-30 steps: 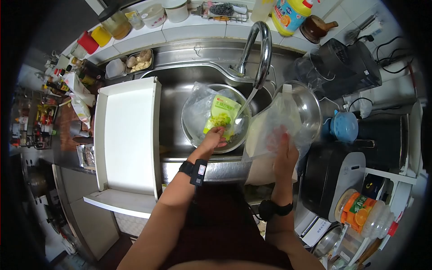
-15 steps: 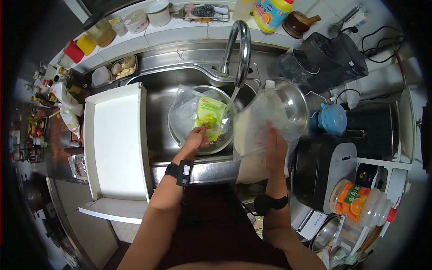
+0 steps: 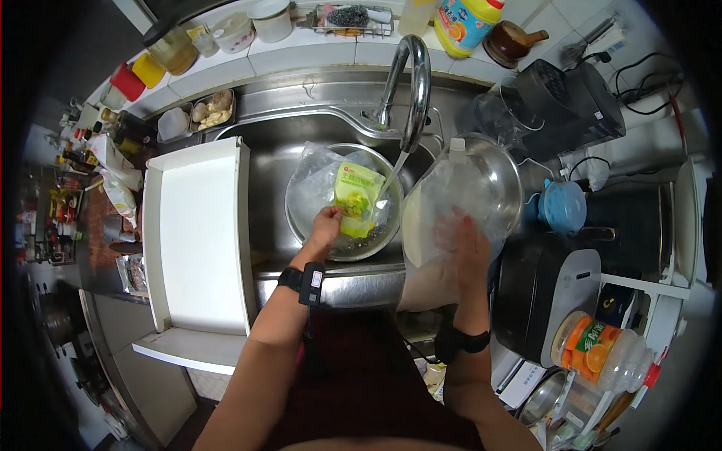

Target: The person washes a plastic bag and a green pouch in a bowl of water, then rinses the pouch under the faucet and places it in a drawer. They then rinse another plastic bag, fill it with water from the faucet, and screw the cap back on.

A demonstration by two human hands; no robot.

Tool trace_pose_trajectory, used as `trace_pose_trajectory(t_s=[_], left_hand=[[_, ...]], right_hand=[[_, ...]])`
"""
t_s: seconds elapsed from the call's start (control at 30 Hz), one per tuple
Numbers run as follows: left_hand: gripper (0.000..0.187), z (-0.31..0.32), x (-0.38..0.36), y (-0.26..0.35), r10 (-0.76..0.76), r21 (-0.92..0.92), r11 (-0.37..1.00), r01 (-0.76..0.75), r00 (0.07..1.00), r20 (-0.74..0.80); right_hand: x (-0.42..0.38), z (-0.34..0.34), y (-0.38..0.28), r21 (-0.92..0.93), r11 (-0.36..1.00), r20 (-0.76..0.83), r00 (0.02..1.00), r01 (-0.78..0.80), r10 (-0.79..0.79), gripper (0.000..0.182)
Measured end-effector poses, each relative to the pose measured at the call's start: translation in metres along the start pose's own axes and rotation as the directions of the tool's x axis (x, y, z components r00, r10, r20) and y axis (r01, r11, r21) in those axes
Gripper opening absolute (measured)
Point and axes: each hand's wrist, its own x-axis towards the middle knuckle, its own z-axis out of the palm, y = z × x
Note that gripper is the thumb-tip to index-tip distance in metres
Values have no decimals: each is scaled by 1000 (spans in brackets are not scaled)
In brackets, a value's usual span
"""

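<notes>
My left hand point(image 3: 326, 228) pinches the lower left edge of a green and white packet point(image 3: 356, 197). The packet lies over a steel bowl point(image 3: 347, 256) in the sink, beside a crumpled clear plastic bag point(image 3: 310, 184). Water runs from the faucet point(image 3: 418, 90) by the packet's right edge. My right hand point(image 3: 468, 244) is behind or inside a large translucent pouch point(image 3: 427, 218) with a spout at its top; its fingers show only blurrily through the plastic, and their grip is unclear. A second steel bowl point(image 3: 505, 180) stands behind the pouch.
A long white tray point(image 3: 197, 240) lies across the sink's left side. Black appliances point(image 3: 560, 98) and a blue-lidded container point(image 3: 562, 206) are on the right. A bottle with an orange label point(image 3: 594, 346) lies at the lower right. Jars and bottles point(image 3: 459, 26) line the back ledge.
The view has shifted slightly, so most things appear a little further right. My left hand still pinches the packet. The pouch at my right hand hangs more spread out and slightly lower.
</notes>
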Motion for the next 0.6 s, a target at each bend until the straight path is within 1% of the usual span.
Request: trace_pose_trajectory(t_s=[0.07, 0.1, 0.17, 0.3, 0.4, 0.5, 0.57, 0.6], left_hand=[[33, -6, 15, -14, 71, 122, 990, -64, 996, -52], [35, -6, 17, -11, 112, 184, 978, -97, 991, -72], [41, -6, 17, -7, 114, 272, 959, -79, 987, -116], [51, -6, 30, -16, 174, 504, 860, -75, 973, -153], [51, -2, 29, -13, 102, 497, 868, -14, 984, -149], [47, 3, 26, -4, -7, 515, 856, 39, 998, -64], [40, 10, 33, -18, -36, 362, 931, 34, 999, -2], [36, 14, 34, -19, -46, 282, 959, 35, 998, 31]], right_hand=[[0, -4, -4, 48, 999, -15, 1000, 7, -7, 44], [1, -4, -7, 83, 996, -37, 999, 13, -10, 44], [1, -2, -14, 155, 988, -77, 997, 27, -15, 44], [6, -1, -17, 91, 995, -92, 996, 30, -21, 47], [7, -1, -16, 54, 998, -118, 993, 32, -25, 49], [6, 1, -23, 67, 997, -171, 985, 42, -30, 50], [5, 1, -30, 111, 992, -192, 981, 52, -30, 51], [6, 0, -29, 166, 984, -215, 976, 69, -32, 51]])
